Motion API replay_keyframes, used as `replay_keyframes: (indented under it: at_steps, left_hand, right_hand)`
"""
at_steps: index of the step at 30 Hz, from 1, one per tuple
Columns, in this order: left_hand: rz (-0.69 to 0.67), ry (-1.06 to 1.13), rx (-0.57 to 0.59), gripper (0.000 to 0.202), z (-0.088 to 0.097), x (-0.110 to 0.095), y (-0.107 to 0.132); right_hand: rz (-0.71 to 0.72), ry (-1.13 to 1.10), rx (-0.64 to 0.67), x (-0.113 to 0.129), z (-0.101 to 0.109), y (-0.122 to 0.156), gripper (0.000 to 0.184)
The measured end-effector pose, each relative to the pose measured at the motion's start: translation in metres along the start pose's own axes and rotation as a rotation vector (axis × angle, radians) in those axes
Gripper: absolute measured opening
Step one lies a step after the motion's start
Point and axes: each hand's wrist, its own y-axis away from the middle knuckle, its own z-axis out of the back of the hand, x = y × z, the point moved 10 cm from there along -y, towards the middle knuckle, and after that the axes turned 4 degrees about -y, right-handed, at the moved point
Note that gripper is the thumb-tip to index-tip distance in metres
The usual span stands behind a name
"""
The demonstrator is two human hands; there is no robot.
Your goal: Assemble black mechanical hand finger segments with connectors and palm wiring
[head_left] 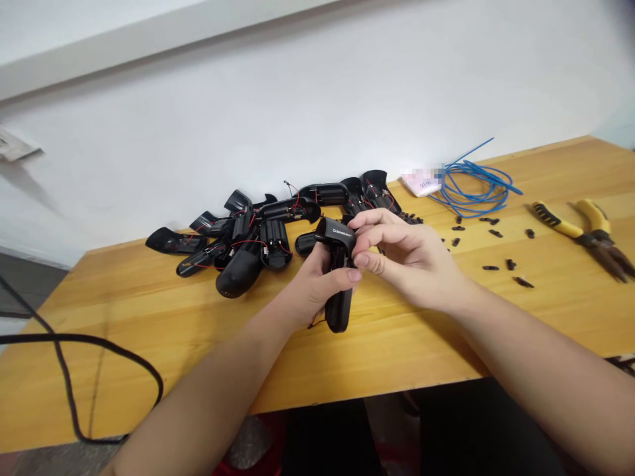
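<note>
at frame centre, a black plastic handle-shaped housing (338, 309) stands with its long axis upright, the left hand (312, 287) curled closed around it, the right hand (409, 261) pinching its top end between thumb and fingers.

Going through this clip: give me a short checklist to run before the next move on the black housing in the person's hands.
1. Grip on the black plastic housing: ok. The left hand wraps its body, and the right hand pinches its top end.
2. Housing seam closed: cannot tell. The fingers hide it.
3. Loose wiring tucked in: not ok. A thin wire hangs out near the lower end.
4. Yellow-handled pliers set apart from the hands: ok. They lie at the right of the wooden workbench.
5. Held housing apart from the pile of open black housings: ok. The pile lies beyond the hands.
</note>
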Motion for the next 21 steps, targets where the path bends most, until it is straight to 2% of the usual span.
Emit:
replay_keyframes:
  at_steps: [4,7,10,15,18,21]
  left_hand:
    - [0.089,0.078,0.108,0.052,-0.01,0.005,0.002]
    - [0.161,0.13,0.176,0.043,-0.015,0.01,0.003]
    - [0.19,0.112,0.185,0.044,-0.014,0.013,0.001]
    - [0.161,-0.123,0.142,0.046,-0.004,0.012,-0.003]
    - [0.164,-0.237,0.124,0.048,0.001,0.011,-0.004]
    - [0.211,-0.22,0.066,0.056,0.009,0.014,-0.005]
  right_hand:
    - [-0.092,-0.151,-0.162,-0.003,0.024,-0.002,0.022]
    - [-0.086,-0.242,-0.257,0.0,0.043,-0.003,0.018]
    - [-0.108,-0.208,-0.2,0.002,0.044,-0.003,0.013]
    - [-0.165,-0.074,0.005,0.002,0.024,-0.002,0.014]
    - [-0.174,-0.049,0.016,-0.001,0.023,-0.001,0.013]
    - [-0.23,-0.084,0.036,-0.008,0.021,-0.001,0.015]
